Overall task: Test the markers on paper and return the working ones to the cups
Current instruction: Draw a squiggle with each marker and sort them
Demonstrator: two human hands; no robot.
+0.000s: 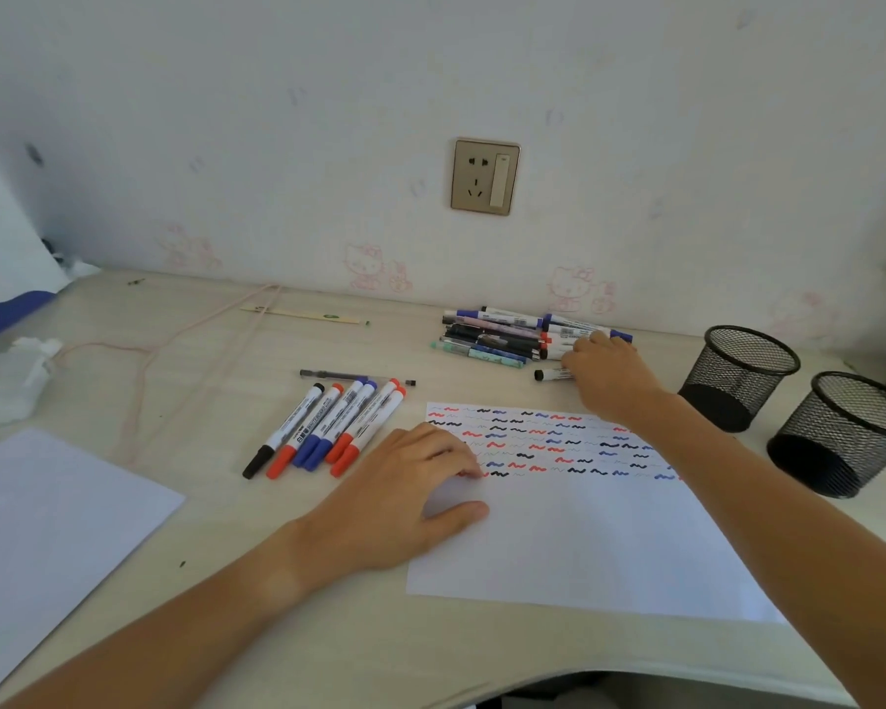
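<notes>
Both hands are out on the desk (185, 350). Left hand (405, 498) lies on the near-left corner of the test sheet (584, 545), fingers loosely bent, thumb flat on the paper, holding nothing, just pinning the page. Right hand (607, 376) is stretched to about one o'clock, resting on the heap of pens and markers (502, 335) by the wall; its fingers lie over a black-capped marker (551, 374) at the heap's near edge, but whether they have actually closed on it I can't tell, the back of the hand hides them.

Biggest things first: the test sheet carries rows of red, blue and black squiggles across its far half, the near half still blank. So plenty of testing looks done. Two black mesh cups (737, 376) stand at three o'clock, just right of the right forearm, and nothing pokes above either rim, so by my reckoning nothing has gone back in yet. A row of six markers (328, 427) lies at eleven o'clock from the left hand, just off the sheet, with a slim pen (349, 375) beyond them. Whether that row is the tested lot I can't say. The heap under the right hand is still sizeable, so there's a good stretch left.
</notes>
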